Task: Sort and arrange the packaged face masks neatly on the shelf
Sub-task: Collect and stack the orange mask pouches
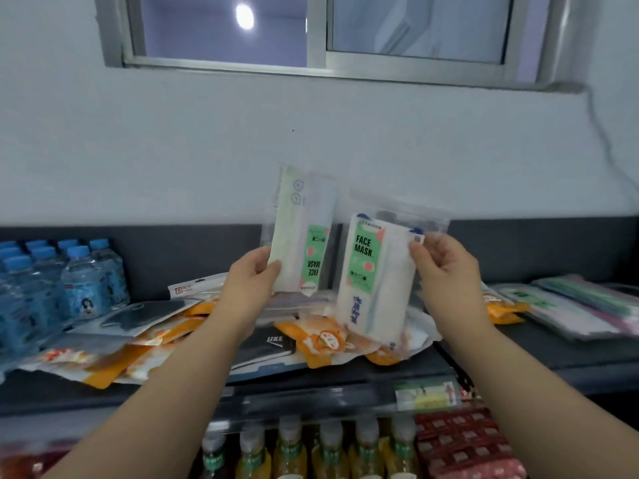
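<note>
**Two face-mask packs held above a stocked shelf**

Head view. The left hand [254, 274] grasps the left mask pack [301, 233], fingers and thumb closed on its lower left edge; the green "FACE MASK" label reads upside down. The right hand [446, 271] pinches the upper right edge of the right mask pack [373, 274], whose label reads upright. Both packs are held roughly upright in the air above the dark shelf [553, 354], the right one just beside the left at its 3 o'clock. At 6 o'clock beneath them a loose pile of orange and white packs [325, 340] lies on the shelf. Water bottles [69, 278] stand at 9 o'clock of the pile; flat packs [570, 309] lie at its 3 o'clock. Below the shelf's front edge, drink bottles [328, 451] stand beside red packets [463, 444]. A window [311, 29] sits at 12 o'clock in the pale wall
</note>
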